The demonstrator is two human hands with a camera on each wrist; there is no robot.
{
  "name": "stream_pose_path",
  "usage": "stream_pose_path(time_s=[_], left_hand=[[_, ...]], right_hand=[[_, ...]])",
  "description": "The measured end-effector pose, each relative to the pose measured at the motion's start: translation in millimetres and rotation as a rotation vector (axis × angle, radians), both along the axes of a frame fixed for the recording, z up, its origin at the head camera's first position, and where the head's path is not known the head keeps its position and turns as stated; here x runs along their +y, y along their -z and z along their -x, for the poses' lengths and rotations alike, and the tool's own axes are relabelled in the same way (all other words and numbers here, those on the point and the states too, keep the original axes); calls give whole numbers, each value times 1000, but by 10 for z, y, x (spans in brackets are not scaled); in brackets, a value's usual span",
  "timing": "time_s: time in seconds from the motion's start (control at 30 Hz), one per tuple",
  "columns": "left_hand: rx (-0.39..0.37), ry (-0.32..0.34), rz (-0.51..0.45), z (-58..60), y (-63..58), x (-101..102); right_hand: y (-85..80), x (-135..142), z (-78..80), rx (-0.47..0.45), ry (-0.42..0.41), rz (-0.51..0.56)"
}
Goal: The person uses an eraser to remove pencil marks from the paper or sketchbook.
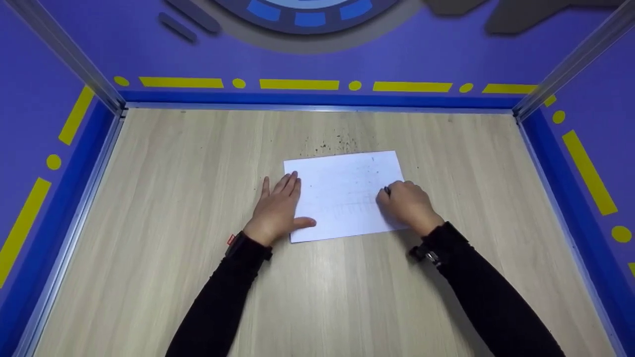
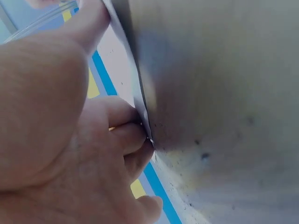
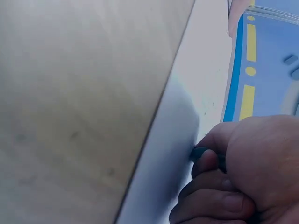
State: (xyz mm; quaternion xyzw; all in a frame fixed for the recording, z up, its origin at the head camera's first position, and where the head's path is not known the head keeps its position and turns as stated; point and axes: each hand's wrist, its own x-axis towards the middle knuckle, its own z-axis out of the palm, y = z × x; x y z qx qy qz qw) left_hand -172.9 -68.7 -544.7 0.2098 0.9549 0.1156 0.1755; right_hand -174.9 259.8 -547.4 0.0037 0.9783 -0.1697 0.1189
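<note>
A white sheet of paper (image 1: 342, 198) lies on the wooden table, with faint grey lines and small dark specks on it. My left hand (image 1: 278, 208) rests spread over the sheet's left edge, thumb and some fingertips on the paper. At the right edge my right hand (image 1: 408, 202) is curled in a fist low over the sheet. It grips a small dark green object (image 3: 200, 153), whose rounded end shows between thumb and forefinger in the right wrist view. The rest of that object is hidden in the fist, and I cannot tell its kind.
Dark crumbs (image 1: 342, 144) are scattered on the table (image 1: 198, 223) just beyond the paper's far edge. Blue-purple panels with yellow marks (image 1: 299, 85) wall the table at the back and both sides, with metal rails at their foot.
</note>
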Motion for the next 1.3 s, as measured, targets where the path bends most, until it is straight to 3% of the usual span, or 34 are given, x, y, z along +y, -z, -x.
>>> stream_pose_path(time_s=[0.1,0.23,0.4,0.53,0.67,1.07,1.2,1.3], left_hand=[[-11,14,-3,-7,13,-35],[-11,22,-3,-18,14,-58],[15,21,14,-19,2,-57],[29,22,11,-15,6,-39],[20,24,7,-5,-4,-23],[-18,10,-6,25,-4,-11],[-18,8,-5,23,0,-12],[-13,10,-9,18,-5,-9]], right_hand=[[1,-152,-12,-3,3,21],[30,-615,-51,-11,-33,50],[48,-1294,-54,-24,-208,32],[43,-1541,-34,-7,-295,12],[49,-1369,-29,23,-252,-5],[57,-81,-80,44,15,27],[43,-3,-81,45,32,16],[35,-165,-91,53,28,38]])
